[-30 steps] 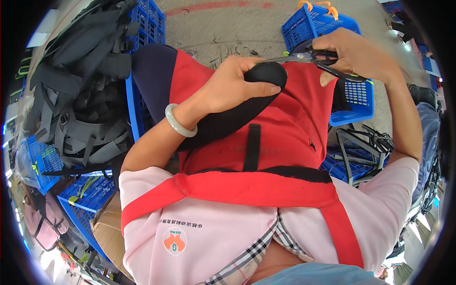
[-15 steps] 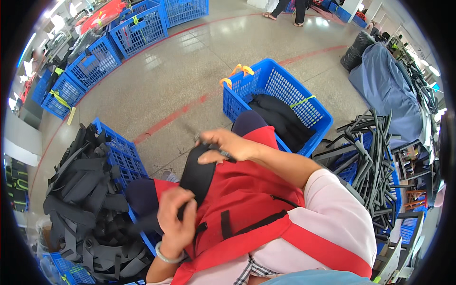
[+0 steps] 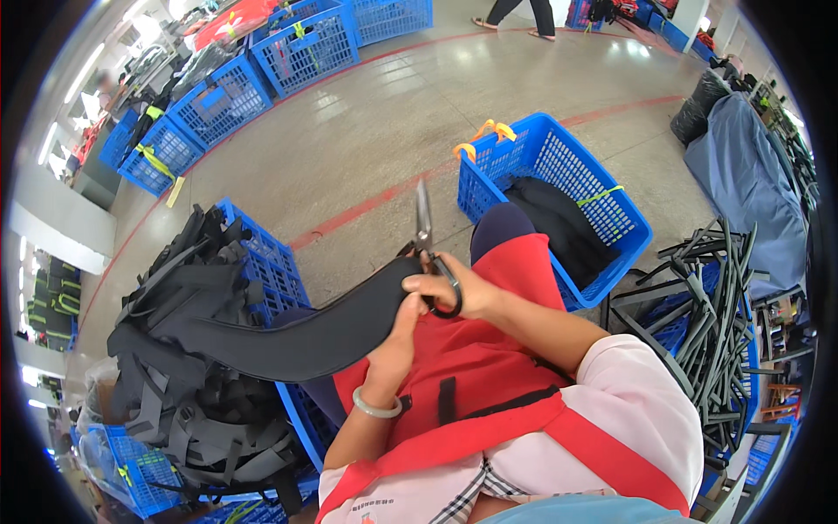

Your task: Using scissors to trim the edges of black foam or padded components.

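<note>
A pair of scissors point(image 3: 424, 225) with black handles is in my right hand point(image 3: 471, 290), its fingers closed round the loops. The metal blades point away from me over the floor. My left hand point(image 3: 394, 349) grips the right end of a long, curved black padded strap point(image 3: 323, 336), close against the scissors. The strap stretches left from my hands, and its far end merges with a heap of black and grey straps point(image 3: 188, 410). Whether the blades touch the strap cannot be made out. Both hands are above the red apron point(image 3: 489, 375) on my lap.
The heap fills a blue crate point(image 3: 271, 262) on my left. Ahead to the right, another blue crate point(image 3: 559, 144) holds black pieces. Thin dark strips point(image 3: 698, 323) pile up at right. Blue crates point(image 3: 305, 57) line the far left, and a person's legs point(image 3: 524, 16) show far ahead.
The black strap, bent down between my hands before, now reaches out leftward. My hands have come together at its end, and the scissors now show clearly. The whole view has shifted.
</note>
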`<action>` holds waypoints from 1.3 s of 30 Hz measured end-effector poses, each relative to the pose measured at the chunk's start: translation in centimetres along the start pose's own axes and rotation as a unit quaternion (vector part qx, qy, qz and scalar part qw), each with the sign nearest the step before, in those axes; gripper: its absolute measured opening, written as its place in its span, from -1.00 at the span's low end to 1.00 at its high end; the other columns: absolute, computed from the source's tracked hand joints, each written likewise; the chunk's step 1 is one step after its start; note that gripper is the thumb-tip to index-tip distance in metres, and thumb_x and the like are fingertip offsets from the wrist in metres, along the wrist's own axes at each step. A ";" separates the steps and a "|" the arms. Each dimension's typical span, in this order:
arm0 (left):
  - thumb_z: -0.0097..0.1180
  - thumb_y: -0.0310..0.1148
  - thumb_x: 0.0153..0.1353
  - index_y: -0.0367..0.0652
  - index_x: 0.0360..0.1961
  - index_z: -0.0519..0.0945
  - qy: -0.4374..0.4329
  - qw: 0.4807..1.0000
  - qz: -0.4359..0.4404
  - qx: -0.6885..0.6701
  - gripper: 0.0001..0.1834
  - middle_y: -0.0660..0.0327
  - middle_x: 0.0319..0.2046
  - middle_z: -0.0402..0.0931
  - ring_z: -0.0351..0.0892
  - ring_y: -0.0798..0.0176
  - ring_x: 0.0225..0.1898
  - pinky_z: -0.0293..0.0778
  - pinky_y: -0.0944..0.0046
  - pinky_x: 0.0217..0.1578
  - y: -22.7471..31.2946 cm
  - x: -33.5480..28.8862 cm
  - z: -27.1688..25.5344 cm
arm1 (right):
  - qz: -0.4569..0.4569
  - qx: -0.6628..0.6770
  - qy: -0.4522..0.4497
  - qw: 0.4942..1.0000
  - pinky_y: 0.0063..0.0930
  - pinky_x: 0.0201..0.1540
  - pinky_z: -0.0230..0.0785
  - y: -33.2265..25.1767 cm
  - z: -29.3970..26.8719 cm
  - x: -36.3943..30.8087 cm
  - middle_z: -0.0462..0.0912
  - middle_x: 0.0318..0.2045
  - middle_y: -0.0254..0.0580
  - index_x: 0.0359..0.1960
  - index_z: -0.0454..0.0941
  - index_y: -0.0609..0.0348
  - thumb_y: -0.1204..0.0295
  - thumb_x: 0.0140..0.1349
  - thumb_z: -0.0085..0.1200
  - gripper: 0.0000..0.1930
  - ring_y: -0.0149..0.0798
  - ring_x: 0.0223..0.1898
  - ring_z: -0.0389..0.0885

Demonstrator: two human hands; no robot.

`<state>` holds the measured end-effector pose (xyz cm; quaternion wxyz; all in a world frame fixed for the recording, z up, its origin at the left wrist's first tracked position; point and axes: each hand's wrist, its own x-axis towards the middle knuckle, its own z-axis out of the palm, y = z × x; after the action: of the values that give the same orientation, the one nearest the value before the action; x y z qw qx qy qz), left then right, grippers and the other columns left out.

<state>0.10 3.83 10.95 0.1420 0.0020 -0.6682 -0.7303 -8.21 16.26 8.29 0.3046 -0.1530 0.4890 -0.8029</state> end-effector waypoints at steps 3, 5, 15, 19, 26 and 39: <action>0.02 -0.50 0.29 -0.32 -0.19 0.55 -0.075 0.989 0.038 0.123 -0.86 0.29 -0.47 0.52 0.48 0.43 -0.43 0.42 0.40 -0.34 -1.6 0.3 -0.1 | 0.027 -0.047 0.004 0.999 -0.54 -0.49 0.34 0.1 -2.1 -0.6 0.55 -0.57 -0.20 -0.43 0.42 0.22 0.30 0.17 0.20 -0.74 -0.39 -0.55 0.53; 0.02 -0.50 0.29 -0.33 -0.24 0.56 -0.093 0.987 0.023 0.132 -0.88 0.28 -0.49 0.52 0.48 0.44 -0.44 0.42 0.41 -0.36 -1.6 0.6 0.0 | 0.034 -0.010 -0.006 0.999 -0.53 -0.48 0.35 0.4 -2.8 -1.4 0.55 -0.58 -0.19 -0.45 0.39 0.19 0.28 0.17 0.21 -0.71 -0.34 -0.54 0.55; 0.24 -0.64 0.08 -0.22 -0.13 0.53 0.081 0.975 -0.021 -0.204 -0.69 0.26 -0.23 0.54 0.52 0.36 -0.18 0.45 0.32 -0.07 -1.3 1.6 -4.9 | 0.029 -0.203 0.027 0.978 -0.66 -0.47 0.31 -0.5 0.0 -1.7 0.51 -0.37 -0.38 -0.04 0.43 0.20 0.48 0.13 0.24 -0.64 -0.55 -0.44 0.49; 0.21 -0.66 0.09 -0.19 -0.10 0.54 0.081 0.969 -0.039 -0.232 -0.67 0.26 -0.20 0.55 0.56 0.29 -0.15 0.46 0.25 -0.01 -1.1 1.3 -8.6 | 0.047 -0.381 -0.011 0.923 -0.60 -0.40 0.21 0.1 -1.2 -2.8 0.42 -0.38 -0.40 0.05 0.35 0.21 0.45 0.05 0.33 -0.46 -0.47 -0.45 0.29; 0.20 -0.65 0.09 -0.19 -0.11 0.55 0.071 0.961 -0.065 -0.258 -0.69 0.21 -0.19 0.57 0.58 0.25 -0.13 0.47 0.20 0.01 -1.4 0.2 -10.0 | 0.037 -0.385 -0.056 0.921 -0.46 -0.41 0.18 0.6 -0.2 -4.3 0.28 -0.50 -0.31 -0.05 0.29 0.22 0.27 -0.13 0.44 -0.34 -0.38 -0.48 0.23; 0.21 -0.68 0.08 -0.21 -0.14 0.57 0.023 0.966 -0.077 -0.247 -0.70 0.23 -0.23 0.58 0.57 0.28 -0.17 0.48 0.23 -0.04 -2.0 -0.5 -10.0 | 0.098 -0.434 -0.117 0.888 -0.34 -0.32 0.33 -0.9 1.0 -3.6 0.53 -0.37 -0.16 -0.05 0.34 0.19 0.09 -0.12 0.42 -0.31 -0.19 -0.46 0.42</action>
<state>2.07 -5.65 7.89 0.0969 0.0348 -0.4614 -0.8812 -5.21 18.14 9.79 0.3403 -0.3140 0.7622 -0.4525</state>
